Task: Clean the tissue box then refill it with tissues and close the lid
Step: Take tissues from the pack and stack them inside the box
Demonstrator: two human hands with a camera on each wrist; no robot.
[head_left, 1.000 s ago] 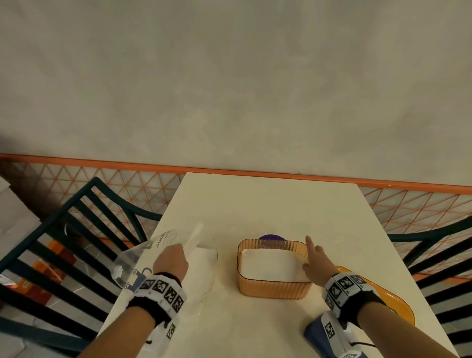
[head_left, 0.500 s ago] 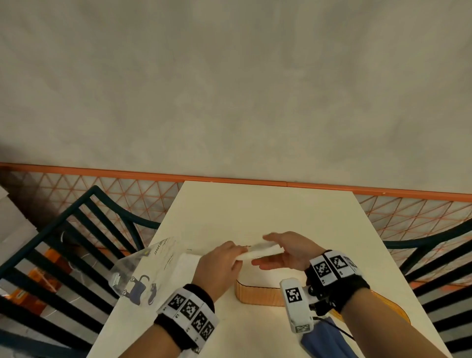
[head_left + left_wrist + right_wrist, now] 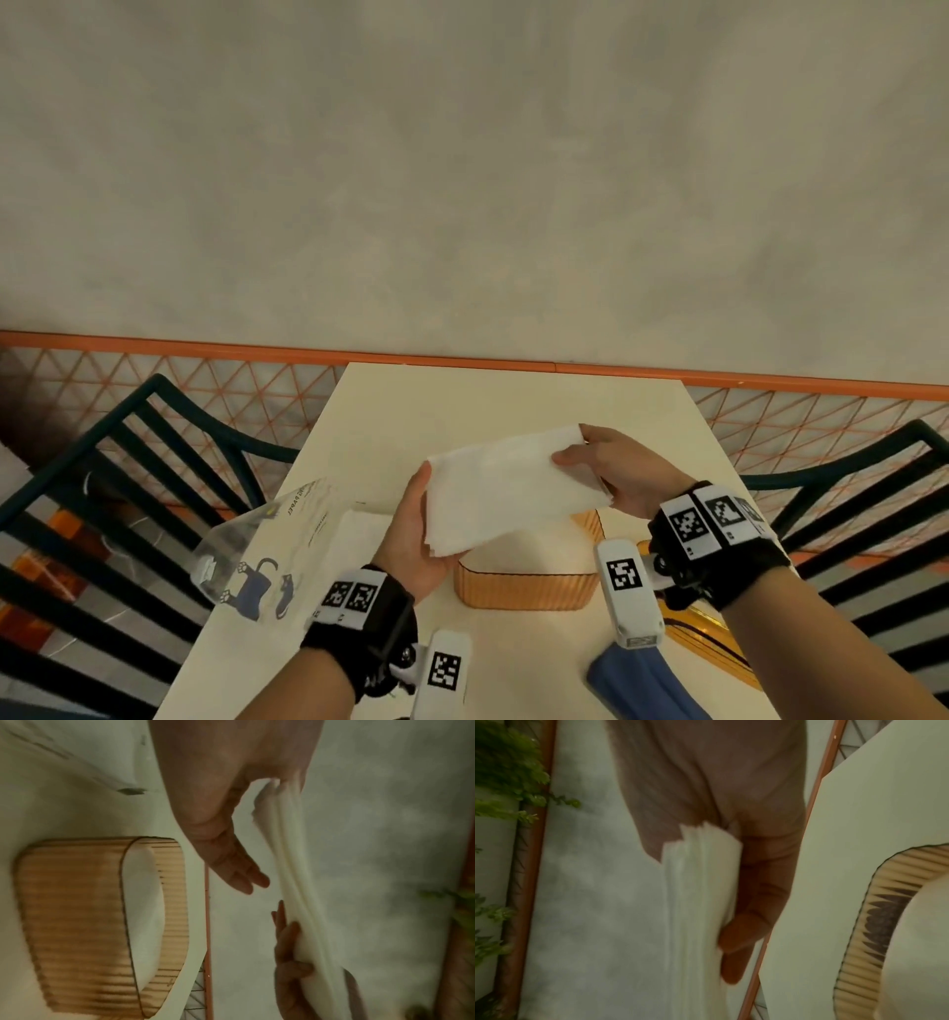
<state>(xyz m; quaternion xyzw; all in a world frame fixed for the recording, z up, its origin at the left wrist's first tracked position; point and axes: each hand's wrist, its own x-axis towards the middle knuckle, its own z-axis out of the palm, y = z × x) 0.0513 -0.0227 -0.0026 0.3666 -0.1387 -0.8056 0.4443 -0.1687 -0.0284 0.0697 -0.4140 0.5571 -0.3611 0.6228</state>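
The tissue box [image 3: 529, 580] (orange, ribbed, lid off) sits on the table [image 3: 493, 406] just below my hands. Above it I see my left hand [image 3: 416, 534] cupping one end of the tissue stack [image 3: 513, 488], fingers fairly straight underneath, while my right hand [image 3: 616, 473] pinches the far end, thumb on top.

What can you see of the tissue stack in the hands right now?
The tissue stack is a thin, flat sheaf of white, soft paper sheets, its edges slightly fanned. It is held in the air, tilted, above the open orange ribbed tissue box. The left hand holds its near-left end; the right hand pinches its far-right end. It touches nothing else.
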